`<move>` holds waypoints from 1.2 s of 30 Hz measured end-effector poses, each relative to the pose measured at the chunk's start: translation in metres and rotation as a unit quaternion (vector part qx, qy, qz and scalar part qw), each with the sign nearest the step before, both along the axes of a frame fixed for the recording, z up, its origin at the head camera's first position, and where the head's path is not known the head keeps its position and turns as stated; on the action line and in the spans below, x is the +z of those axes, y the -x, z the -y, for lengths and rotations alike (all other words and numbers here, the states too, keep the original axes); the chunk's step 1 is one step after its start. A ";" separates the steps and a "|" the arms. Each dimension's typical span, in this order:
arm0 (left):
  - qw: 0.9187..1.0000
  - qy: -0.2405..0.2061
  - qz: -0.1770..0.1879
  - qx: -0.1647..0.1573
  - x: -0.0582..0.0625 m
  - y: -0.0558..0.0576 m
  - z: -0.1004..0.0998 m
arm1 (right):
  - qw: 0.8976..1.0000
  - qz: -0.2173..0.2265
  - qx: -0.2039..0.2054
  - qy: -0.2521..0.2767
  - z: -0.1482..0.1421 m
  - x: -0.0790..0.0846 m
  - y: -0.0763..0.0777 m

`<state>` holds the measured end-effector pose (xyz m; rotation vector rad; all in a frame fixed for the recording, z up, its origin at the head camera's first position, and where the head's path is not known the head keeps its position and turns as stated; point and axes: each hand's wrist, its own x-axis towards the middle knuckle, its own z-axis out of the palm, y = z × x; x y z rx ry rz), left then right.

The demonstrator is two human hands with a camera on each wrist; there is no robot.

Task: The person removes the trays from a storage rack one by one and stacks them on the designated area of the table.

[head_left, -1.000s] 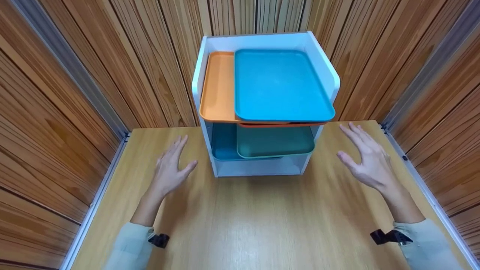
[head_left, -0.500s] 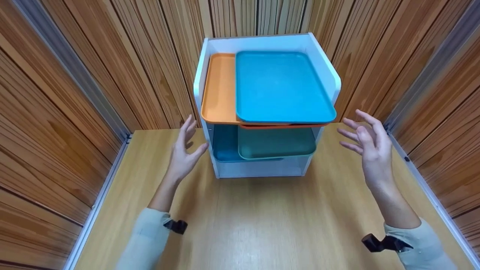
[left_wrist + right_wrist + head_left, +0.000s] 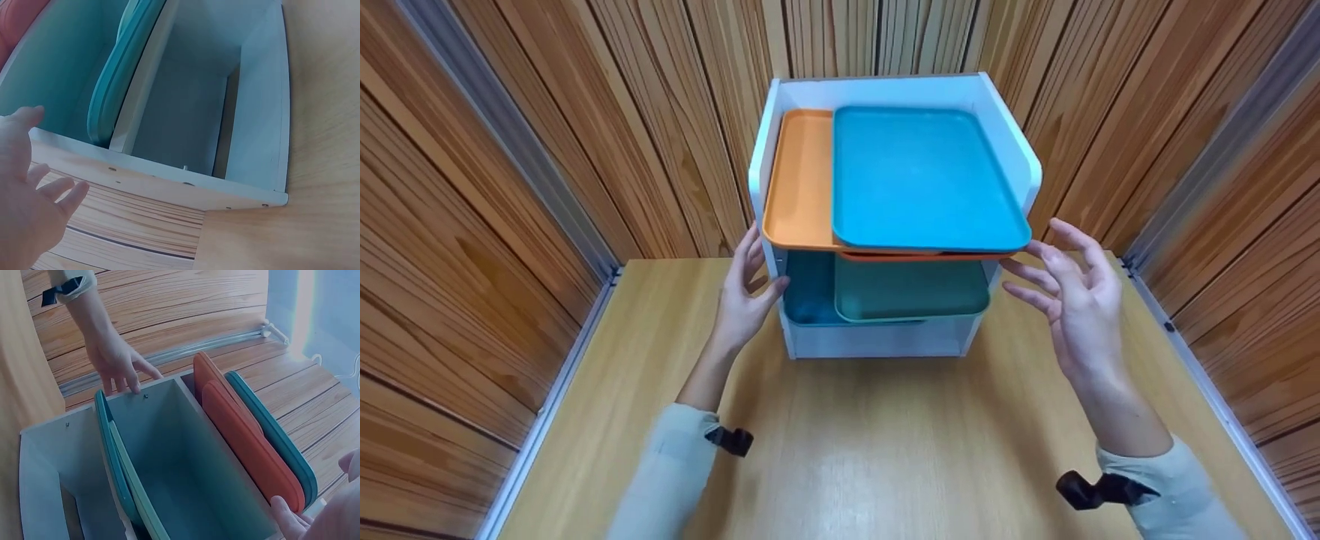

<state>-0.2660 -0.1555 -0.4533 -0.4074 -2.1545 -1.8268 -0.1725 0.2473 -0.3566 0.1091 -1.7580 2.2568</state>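
A white shelf unit (image 3: 877, 341) stands on a wood-grain table (image 3: 855, 450). On top, a blue tray (image 3: 922, 176) overlaps an orange tray (image 3: 802, 180); below, a green tray (image 3: 911, 292) overlaps a dark blue one. The left hand (image 3: 744, 300) straddles the left side panel's front edge, loosely spread; the right hand (image 3: 1080, 307), also spread, is by the blue tray's near corner, contact unclear. This looks like reaching in; a firm two-sided grip seems called for.
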 end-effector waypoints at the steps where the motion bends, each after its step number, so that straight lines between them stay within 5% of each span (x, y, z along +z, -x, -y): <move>1: 1.000 0.000 0.000 0.001 0.000 0.000 0.001 | 1.000 0.003 0.002 0.004 0.002 0.000 0.001; 10: 1.000 0.011 0.008 0.014 -0.002 0.003 0.002 | 0.997 0.052 0.023 0.046 0.021 -0.001 0.011; 23: 1.000 0.022 0.000 0.009 0.001 0.006 -0.004 | 0.996 0.068 -0.040 0.034 0.024 0.007 0.026; 36: 1.000 0.020 -0.001 0.016 0.000 0.006 -0.010 | 0.986 0.053 -0.102 0.120 0.030 0.011 0.023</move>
